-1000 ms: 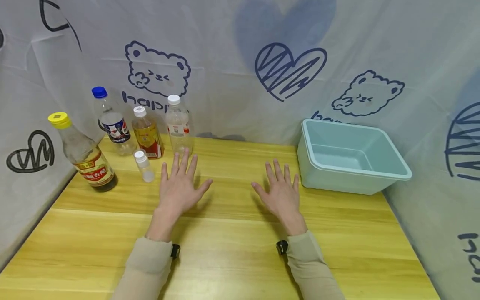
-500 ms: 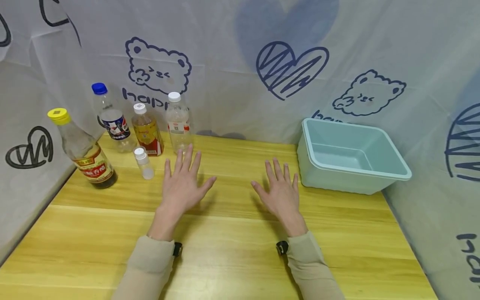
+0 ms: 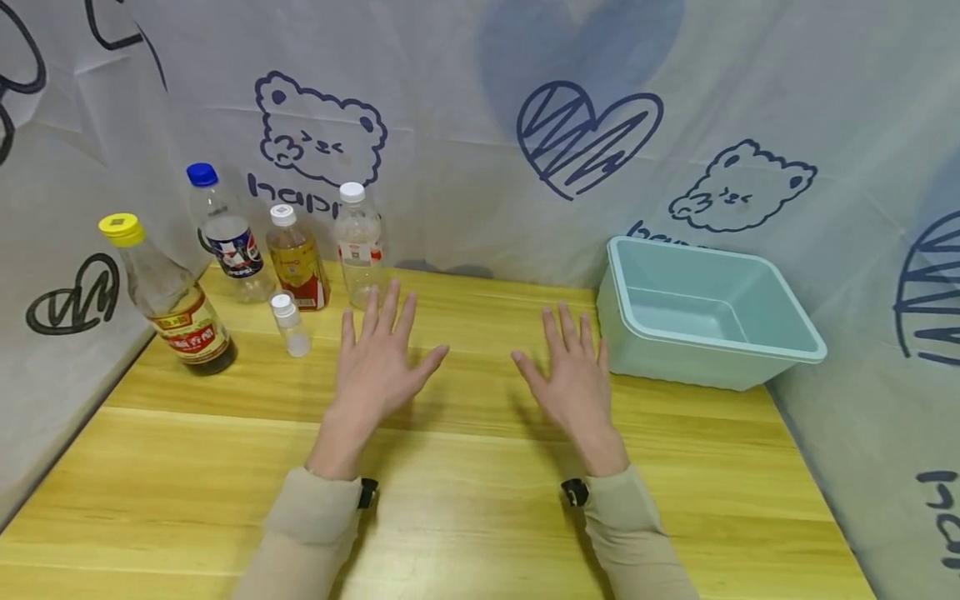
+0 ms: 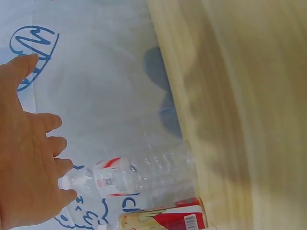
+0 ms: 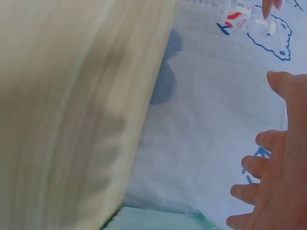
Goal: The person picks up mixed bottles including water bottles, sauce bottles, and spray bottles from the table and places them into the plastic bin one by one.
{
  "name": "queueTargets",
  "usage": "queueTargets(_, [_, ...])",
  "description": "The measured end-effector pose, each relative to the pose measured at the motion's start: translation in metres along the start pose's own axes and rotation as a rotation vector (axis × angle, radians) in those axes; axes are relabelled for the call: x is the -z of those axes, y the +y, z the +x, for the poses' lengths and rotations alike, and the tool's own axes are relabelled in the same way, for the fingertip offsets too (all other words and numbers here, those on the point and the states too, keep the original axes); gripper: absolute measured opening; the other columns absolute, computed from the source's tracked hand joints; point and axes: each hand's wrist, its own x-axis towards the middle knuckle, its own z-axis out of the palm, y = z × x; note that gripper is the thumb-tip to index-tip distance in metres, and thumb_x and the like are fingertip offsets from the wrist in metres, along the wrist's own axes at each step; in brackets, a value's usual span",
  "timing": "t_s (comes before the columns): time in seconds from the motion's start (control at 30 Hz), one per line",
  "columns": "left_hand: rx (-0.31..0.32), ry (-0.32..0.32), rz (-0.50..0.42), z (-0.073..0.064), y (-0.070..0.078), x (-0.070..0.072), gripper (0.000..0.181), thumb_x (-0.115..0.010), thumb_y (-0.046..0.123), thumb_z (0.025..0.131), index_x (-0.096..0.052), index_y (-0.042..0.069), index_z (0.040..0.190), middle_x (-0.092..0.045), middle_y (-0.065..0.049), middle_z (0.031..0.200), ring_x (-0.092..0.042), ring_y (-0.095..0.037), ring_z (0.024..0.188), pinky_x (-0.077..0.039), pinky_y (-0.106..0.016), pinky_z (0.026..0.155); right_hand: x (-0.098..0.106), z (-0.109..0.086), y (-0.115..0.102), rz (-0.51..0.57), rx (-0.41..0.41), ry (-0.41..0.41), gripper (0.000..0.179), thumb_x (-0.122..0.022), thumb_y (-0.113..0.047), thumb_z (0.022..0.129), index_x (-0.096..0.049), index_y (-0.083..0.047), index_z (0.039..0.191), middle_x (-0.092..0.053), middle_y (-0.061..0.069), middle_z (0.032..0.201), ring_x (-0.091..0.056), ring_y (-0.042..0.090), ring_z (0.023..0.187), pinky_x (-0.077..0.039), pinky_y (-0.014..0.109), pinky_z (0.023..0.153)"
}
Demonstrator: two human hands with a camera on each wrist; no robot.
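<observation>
My left hand (image 3: 375,367) is held over the table with its fingers spread, nothing in it. Its fingertips overlap the foot of a clear plastic bottle (image 3: 362,250) with a white cap in the head view. My right hand (image 3: 573,379) is likewise spread and holds nothing, left of a pale green plastic bin (image 3: 675,362). Left of the left hand stand a small clear bottle (image 3: 291,327) with a white cap, a drink bottle (image 3: 298,267) with a yellow and red label, a blue-capped Pepsi bottle (image 3: 234,242) and a yellow-capped sauce bottle (image 3: 176,300).
The wooden table (image 3: 465,533) backs onto a white cloth (image 3: 450,100) printed with bears and hearts. More cloth hangs at the left and right sides. The bin stands at the back right, its bare inside floor showing.
My left hand has drifted right and slightly forward, away from the small bottle. The right hand has shifted a little right and forward. Bottles and bin stay put while the view shifts slightly.
</observation>
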Motion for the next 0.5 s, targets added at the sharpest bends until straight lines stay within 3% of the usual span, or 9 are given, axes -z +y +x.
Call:
queueTargets(0.23, [-0.019,0.008,0.0,0.006,0.014,0.009,0.093,-0.042,0.073,0.1,-0.014,0.015,0.168,0.013,-0.003,0.173,0.011,-0.03,0.159,0.016,-0.053,0.125,0.018,0.001,0.0,0.016,0.004,0.05,0.083,-0.046,-0.064,0.103,-0.021,-0.017,0.168,-0.012,0.009,0.174,-0.007,0.041,0.159,-0.007,0.07,0.124])
queueTargets(0.5, [-0.041,0.016,-0.003,0.011,0.028,0.013,0.093,-0.04,0.073,0.1,-0.012,0.017,0.168,0.014,0.0,0.173,0.01,-0.029,0.16,0.017,-0.053,0.125,0.036,0.002,0.01,0.014,0.001,0.106,0.085,-0.048,-0.064,0.103,-0.019,-0.017,0.168,-0.01,0.008,0.174,-0.008,0.042,0.159,-0.004,0.068,0.125])
